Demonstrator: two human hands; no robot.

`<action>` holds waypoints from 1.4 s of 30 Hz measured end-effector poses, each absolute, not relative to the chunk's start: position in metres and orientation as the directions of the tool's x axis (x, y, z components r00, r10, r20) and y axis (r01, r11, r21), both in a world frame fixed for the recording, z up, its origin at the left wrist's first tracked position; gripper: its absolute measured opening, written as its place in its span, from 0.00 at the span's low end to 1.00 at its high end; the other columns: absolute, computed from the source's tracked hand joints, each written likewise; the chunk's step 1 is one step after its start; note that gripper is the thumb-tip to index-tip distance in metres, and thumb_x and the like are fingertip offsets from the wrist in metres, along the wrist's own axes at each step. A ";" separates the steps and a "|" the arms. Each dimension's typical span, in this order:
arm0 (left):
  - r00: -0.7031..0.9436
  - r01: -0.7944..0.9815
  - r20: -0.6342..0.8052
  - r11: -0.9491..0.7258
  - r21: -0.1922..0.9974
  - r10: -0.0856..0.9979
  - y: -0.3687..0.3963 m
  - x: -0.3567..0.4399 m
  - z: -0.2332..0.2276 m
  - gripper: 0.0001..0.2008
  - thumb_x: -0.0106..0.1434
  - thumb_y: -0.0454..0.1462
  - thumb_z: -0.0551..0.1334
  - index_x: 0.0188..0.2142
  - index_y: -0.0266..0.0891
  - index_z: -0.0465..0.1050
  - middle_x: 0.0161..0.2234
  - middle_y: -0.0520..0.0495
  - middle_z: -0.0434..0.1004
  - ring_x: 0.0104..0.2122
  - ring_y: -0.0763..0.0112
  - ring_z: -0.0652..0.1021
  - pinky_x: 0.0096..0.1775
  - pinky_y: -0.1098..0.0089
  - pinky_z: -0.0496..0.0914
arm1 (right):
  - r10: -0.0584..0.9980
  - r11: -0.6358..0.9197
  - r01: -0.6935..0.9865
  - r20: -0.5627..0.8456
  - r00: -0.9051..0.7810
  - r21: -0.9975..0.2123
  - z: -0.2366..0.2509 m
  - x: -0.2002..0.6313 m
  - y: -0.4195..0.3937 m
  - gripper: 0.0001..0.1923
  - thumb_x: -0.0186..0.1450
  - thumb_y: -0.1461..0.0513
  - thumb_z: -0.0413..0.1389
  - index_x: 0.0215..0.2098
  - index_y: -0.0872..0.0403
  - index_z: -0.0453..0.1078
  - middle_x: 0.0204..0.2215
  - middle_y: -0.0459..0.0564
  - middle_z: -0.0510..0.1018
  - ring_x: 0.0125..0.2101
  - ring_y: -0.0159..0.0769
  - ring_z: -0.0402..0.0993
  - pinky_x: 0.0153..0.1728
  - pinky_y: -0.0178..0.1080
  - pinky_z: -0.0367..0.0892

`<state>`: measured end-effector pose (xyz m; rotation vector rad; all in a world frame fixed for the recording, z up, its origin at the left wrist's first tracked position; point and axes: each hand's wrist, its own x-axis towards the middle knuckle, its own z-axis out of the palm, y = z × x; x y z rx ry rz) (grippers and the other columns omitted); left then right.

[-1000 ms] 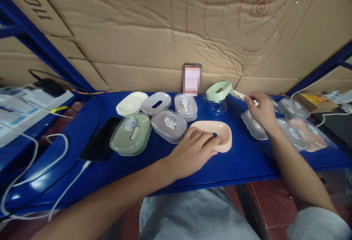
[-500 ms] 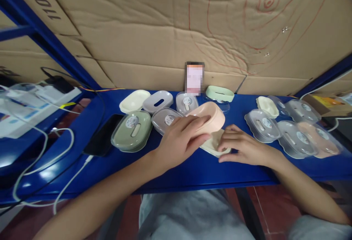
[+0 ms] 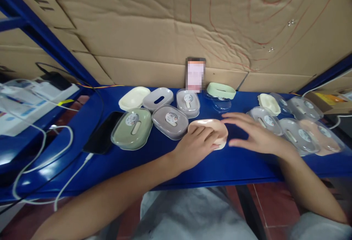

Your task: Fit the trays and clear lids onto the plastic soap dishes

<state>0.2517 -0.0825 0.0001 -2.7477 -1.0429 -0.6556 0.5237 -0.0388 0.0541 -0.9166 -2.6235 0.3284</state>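
Note:
A peach soap box part (image 3: pixel 221 128) sits low over the blue shelf, right in front of me. My left hand (image 3: pixel 196 145) is closed on it, fingers curled over its inside and thumb at the near side. A pale edge shows under it, but the cream tray seen earlier is mostly hidden. Just to the right, my right hand (image 3: pixel 254 133) is held open and empty, thumb and fingers apart. A lidded grey soap box (image 3: pixel 170 122) lies left of the peach part, with a lidded green soap box (image 3: pixel 132 128) beyond it.
Behind stand a cream tray (image 3: pixel 134 99), a lilac piece with a slot (image 3: pixel 158 99), another lidded box (image 3: pixel 188 103) and a light green ring (image 3: pixel 220 91). Several lidded boxes (image 3: pixel 299 135) cluster at right. A blurred phone (image 3: pixel 195 75) leans on cardboard; a black phone (image 3: pixel 103 133) lies left.
My left hand has lowered the peach part onto the spot where the cream tray was. My right hand has let go of the cream tray and moved right, its fingers opening.

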 end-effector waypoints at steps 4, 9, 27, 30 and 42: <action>0.630 0.653 0.471 -0.750 0.108 0.617 -0.079 0.245 -0.001 0.18 0.79 0.44 0.60 0.61 0.38 0.73 0.59 0.38 0.78 0.61 0.56 0.77 0.64 0.54 0.68 | 0.546 0.812 0.469 0.170 -0.820 -0.347 0.032 0.505 -0.041 0.41 0.71 0.46 0.64 0.77 0.44 0.57 0.69 0.56 0.72 0.69 0.53 0.68 0.67 0.57 0.68; 0.671 0.666 0.407 -0.745 0.036 0.619 -0.088 0.237 0.002 0.23 0.74 0.43 0.65 0.63 0.32 0.72 0.60 0.34 0.78 0.60 0.50 0.77 0.64 0.49 0.68 | 0.479 0.874 0.441 0.219 -0.850 -0.202 0.024 0.496 -0.042 0.27 0.75 0.55 0.60 0.70 0.50 0.69 0.65 0.59 0.77 0.65 0.53 0.73 0.64 0.59 0.69; 0.670 0.698 0.374 -0.716 -0.023 0.641 -0.095 0.241 -0.027 0.21 0.78 0.32 0.53 0.68 0.32 0.65 0.68 0.31 0.71 0.69 0.51 0.71 0.72 0.43 0.58 | 0.553 0.832 0.510 0.406 -0.728 -0.219 0.025 0.501 -0.006 0.20 0.80 0.58 0.50 0.67 0.48 0.72 0.63 0.54 0.80 0.64 0.44 0.75 0.65 0.52 0.68; 0.690 0.663 0.367 -0.748 0.029 0.624 -0.096 0.235 -0.025 0.22 0.75 0.29 0.54 0.66 0.33 0.66 0.68 0.32 0.70 0.71 0.51 0.68 0.73 0.44 0.57 | 0.725 0.620 0.767 0.493 -0.482 -0.163 0.017 0.505 0.029 0.26 0.79 0.57 0.47 0.73 0.53 0.64 0.70 0.61 0.70 0.70 0.52 0.66 0.68 0.59 0.62; 0.750 0.517 0.423 -0.850 0.106 0.509 -0.096 0.219 -0.012 0.19 0.74 0.29 0.57 0.62 0.35 0.71 0.64 0.35 0.74 0.67 0.52 0.71 0.71 0.48 0.63 | 0.802 0.246 0.965 0.540 -0.257 0.095 0.009 0.518 0.055 0.21 0.78 0.53 0.49 0.60 0.55 0.74 0.51 0.64 0.81 0.52 0.57 0.74 0.58 0.58 0.62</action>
